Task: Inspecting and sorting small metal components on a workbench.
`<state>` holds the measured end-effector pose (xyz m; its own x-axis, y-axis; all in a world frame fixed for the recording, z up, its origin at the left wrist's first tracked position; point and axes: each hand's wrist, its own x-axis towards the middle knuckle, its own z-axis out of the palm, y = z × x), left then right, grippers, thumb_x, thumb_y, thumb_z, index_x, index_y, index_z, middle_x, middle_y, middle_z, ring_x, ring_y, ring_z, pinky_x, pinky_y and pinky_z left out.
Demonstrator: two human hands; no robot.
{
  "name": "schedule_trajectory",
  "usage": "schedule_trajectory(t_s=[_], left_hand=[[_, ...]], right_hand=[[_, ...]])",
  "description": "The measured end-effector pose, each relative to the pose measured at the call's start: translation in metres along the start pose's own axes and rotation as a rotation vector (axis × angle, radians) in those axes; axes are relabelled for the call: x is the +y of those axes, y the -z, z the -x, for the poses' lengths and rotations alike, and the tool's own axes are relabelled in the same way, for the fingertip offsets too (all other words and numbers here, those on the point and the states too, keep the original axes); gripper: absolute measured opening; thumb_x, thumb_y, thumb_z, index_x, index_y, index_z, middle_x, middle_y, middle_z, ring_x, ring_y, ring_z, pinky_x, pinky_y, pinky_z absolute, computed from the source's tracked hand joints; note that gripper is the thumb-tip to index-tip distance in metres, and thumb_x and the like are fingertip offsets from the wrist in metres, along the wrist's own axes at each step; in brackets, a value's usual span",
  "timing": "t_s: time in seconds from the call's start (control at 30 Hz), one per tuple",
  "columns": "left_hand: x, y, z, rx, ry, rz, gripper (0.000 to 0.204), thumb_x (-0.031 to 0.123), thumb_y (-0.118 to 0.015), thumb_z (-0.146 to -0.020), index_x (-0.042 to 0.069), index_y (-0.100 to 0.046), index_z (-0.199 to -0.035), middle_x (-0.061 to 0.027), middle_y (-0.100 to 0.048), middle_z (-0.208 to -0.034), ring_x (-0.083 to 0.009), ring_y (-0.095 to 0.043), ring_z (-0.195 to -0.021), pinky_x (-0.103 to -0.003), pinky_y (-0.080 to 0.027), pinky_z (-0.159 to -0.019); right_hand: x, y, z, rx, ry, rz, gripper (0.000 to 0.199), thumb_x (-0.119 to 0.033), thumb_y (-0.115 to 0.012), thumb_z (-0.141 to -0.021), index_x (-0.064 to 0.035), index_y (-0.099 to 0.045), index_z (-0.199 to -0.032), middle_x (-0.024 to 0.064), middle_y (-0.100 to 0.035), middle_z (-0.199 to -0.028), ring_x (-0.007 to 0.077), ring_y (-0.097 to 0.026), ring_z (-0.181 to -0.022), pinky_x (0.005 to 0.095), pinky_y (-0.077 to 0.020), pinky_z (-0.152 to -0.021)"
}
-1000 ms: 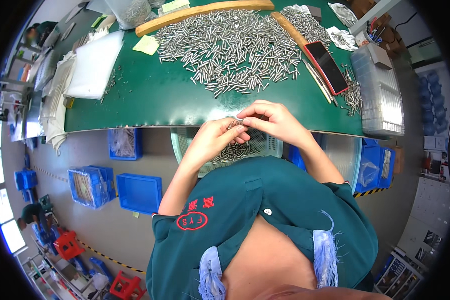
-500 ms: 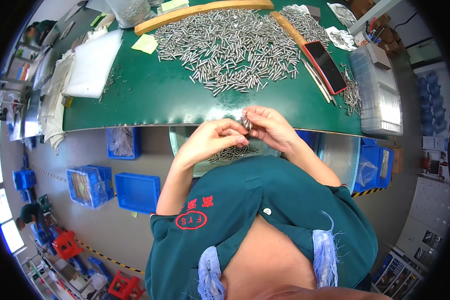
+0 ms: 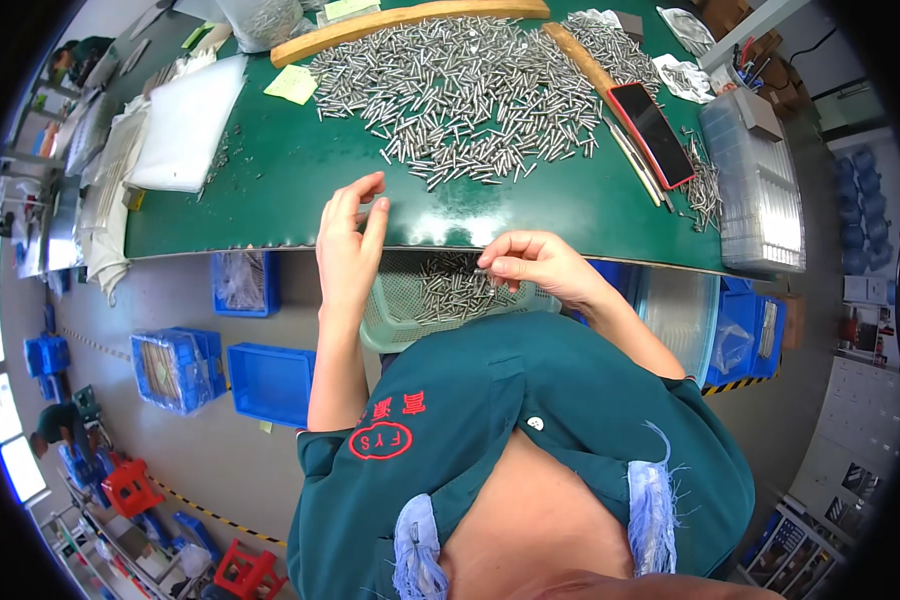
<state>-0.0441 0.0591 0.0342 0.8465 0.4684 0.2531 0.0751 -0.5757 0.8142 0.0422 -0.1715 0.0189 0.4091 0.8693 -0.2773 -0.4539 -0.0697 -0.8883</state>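
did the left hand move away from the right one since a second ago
Yes. The left hand has gone left and up onto the green table's near edge, apart from the right hand.

The right hand [image 3: 535,268] pinches something too small to identify, the green basket [image 3: 395,315] of pins lies partly hidden under the desk [image 3: 270,190] edge, and the clear bag [image 3: 260,18] is cut off above.

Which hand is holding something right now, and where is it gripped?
The right hand pinches a small silver metal pin between its fingertips over the pale green mesh basket; the gripped part is hidden. The left hand is empty.
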Motion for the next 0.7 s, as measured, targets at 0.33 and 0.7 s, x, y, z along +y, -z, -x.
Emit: schedule_trajectory(t_s=[0.33,0.7], left_hand=[[-0.008,-0.035,-0.018,-0.137,-0.232,-0.435,0.018,0.016,-0.065,-0.082,0.01,-0.067,-0.099,-0.0073,-0.061,-0.088,-0.0268,-0.055,-0.087,-0.039,-0.044,-0.076],[-0.004,-0.042,-0.015,-0.093,-0.235,-0.431,0.012,0.017,-0.065,-0.082,0.009,-0.063,-0.091,-0.0058,-0.06,-0.086,-0.0264,-0.055,-0.085,-0.039,-0.043,-0.074]], right_hand=[[-0.011,0.005,-0.012,0.137,0.1,0.236,0.019,-0.018,-0.062,-0.091,-0.0028,-0.065,-0.101,-0.0005,-0.062,-0.084,0.0075,-0.058,-0.076,0.0226,-0.0466,-0.065],[-0.007,-0.003,-0.038,0.442,0.422,1.225,0.025,-0.017,-0.067,-0.084,-0.0123,-0.065,-0.108,0.0026,-0.059,-0.092,0.0161,-0.062,-0.079,0.0299,-0.0505,-0.071]])
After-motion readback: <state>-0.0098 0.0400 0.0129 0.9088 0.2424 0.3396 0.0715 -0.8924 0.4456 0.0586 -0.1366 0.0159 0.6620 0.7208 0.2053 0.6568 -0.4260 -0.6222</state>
